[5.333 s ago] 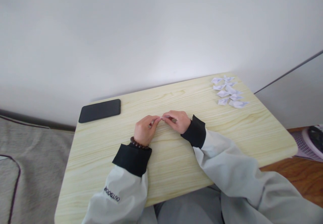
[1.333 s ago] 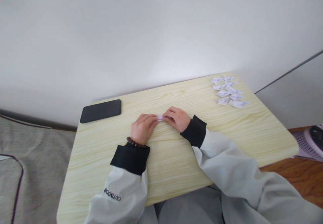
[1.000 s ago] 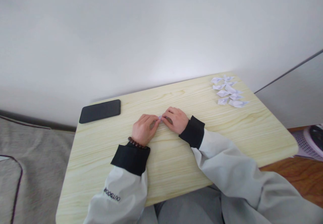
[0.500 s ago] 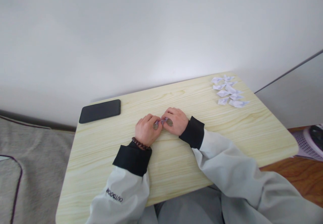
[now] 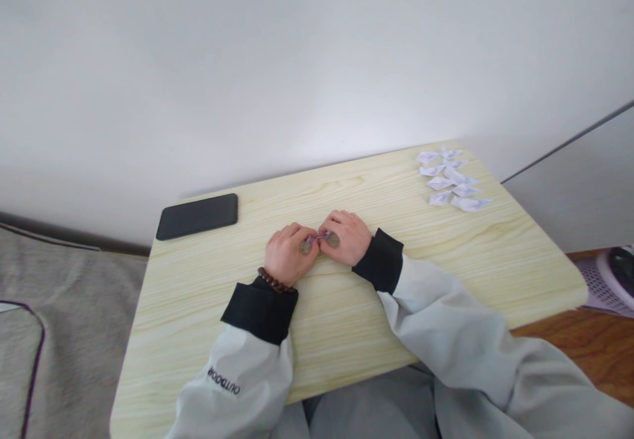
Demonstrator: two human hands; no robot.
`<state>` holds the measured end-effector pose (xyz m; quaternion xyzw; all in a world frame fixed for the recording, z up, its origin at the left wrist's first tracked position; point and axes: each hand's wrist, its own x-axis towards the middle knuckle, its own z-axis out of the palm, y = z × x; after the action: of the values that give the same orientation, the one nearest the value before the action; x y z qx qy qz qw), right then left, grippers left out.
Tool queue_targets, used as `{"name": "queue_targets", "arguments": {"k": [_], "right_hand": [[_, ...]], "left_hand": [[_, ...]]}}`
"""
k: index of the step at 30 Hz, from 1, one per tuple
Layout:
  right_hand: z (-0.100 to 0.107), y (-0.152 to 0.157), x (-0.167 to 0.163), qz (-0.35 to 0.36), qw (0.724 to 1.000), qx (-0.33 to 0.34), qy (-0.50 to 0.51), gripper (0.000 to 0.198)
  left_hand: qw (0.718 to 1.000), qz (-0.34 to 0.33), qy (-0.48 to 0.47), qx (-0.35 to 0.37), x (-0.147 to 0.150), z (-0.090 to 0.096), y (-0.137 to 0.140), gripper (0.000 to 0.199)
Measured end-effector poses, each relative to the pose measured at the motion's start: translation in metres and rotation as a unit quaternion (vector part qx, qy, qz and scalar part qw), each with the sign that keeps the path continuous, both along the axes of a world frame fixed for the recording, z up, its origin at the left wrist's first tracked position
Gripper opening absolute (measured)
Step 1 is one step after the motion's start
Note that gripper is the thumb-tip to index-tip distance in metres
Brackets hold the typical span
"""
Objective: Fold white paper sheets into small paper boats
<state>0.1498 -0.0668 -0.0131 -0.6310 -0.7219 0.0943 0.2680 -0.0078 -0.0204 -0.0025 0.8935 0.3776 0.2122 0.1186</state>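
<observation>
A small folded piece of white paper [image 5: 322, 236] is pinched between both hands over the middle of the table, mostly hidden by the fingers. My left hand [image 5: 289, 254], with a dark bead bracelet at the wrist, grips its left side between thumb and fingers. On the other side, my right hand [image 5: 345, 238] closes on the paper in the same way. The thumbs almost meet at the paper. Several white folded-paper pieces [image 5: 456, 176] with pointed ends lie in a group at the table's back right corner.
A black smartphone [image 5: 197, 216] lies at the back left of the light wooden table [image 5: 347, 333]. Behind the table rises a white wall [image 5: 317, 69]. A lilac perforated basket [image 5: 601, 287] stands beyond the right edge, and grey fabric [image 5: 84, 333] spreads to the left.
The fingers have shifted very slightly around the paper, which now shows as a thinner strip between them. Both hands stay in the same place.
</observation>
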Motion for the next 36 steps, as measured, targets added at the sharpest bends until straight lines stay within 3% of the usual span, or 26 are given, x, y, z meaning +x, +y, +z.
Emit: {"name": "queue_targets", "arguments": {"k": [17, 29, 36], "right_hand": [[-0.003, 0.000, 0.002, 0.014, 1.000, 0.012, -0.004, 0.009], [-0.008, 0.004, 0.026, 0.144, 0.986, 0.072, 0.047, 0.019], [-0.011, 0.005, 0.030, 0.157, 0.984, 0.069, 0.039, 0.012]], "left_hand": [[1.000, -0.020, 0.013, 0.013, 0.000, 0.002, -0.002, 0.012], [1.000, 0.001, 0.005, 0.014, 0.000, 0.000, 0.000, 0.010], [1.000, 0.012, -0.004, 0.027, 0.002, -0.002, 0.000, 0.010]]}}
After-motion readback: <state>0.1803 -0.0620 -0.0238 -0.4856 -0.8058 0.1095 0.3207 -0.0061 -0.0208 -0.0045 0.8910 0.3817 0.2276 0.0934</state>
